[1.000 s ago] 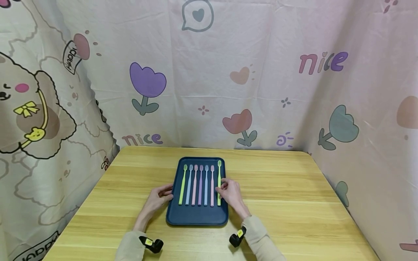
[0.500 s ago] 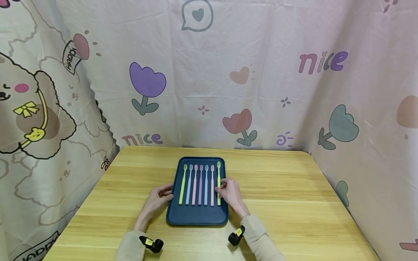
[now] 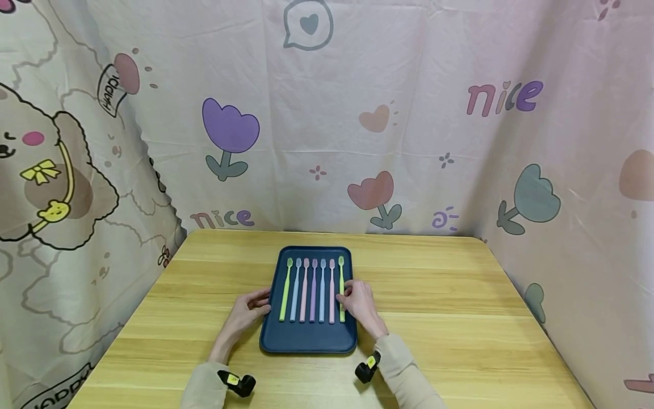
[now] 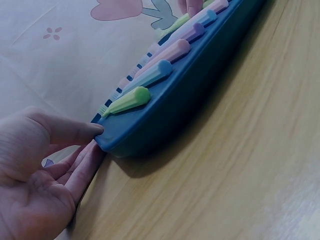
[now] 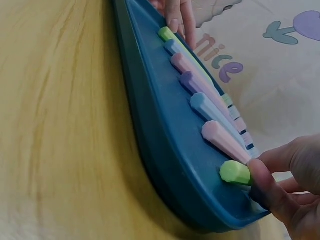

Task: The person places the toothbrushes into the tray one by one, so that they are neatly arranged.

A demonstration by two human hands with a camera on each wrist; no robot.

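A dark blue tray (image 3: 309,341) lies on the table with several toothbrushes in an upright row, heads toward the far side. My left hand (image 3: 247,312) holds the tray's left edge; in the left wrist view the thumb (image 4: 85,131) is on the rim and the fingers are against the outer wall. With thumb and index finger my right hand (image 3: 360,301) pinches the handle of the rightmost green toothbrush (image 5: 235,172), inside the tray's right edge. To its left come a pink toothbrush (image 3: 332,289), a blue one (image 3: 322,289), a purple one (image 3: 314,289) and others.
The wooden table (image 3: 434,295) extends around the tray on all sides. A printed curtain (image 3: 317,142) hangs behind and beside it. Black wrist cameras are strapped at both sleeves, the left camera (image 3: 245,386) and the right camera (image 3: 365,372).
The rightmost green toothbrush has slid slightly toward me and to the left, its head dropping closer to line with the others. My right hand shifted a little left; the left hand stayed put.
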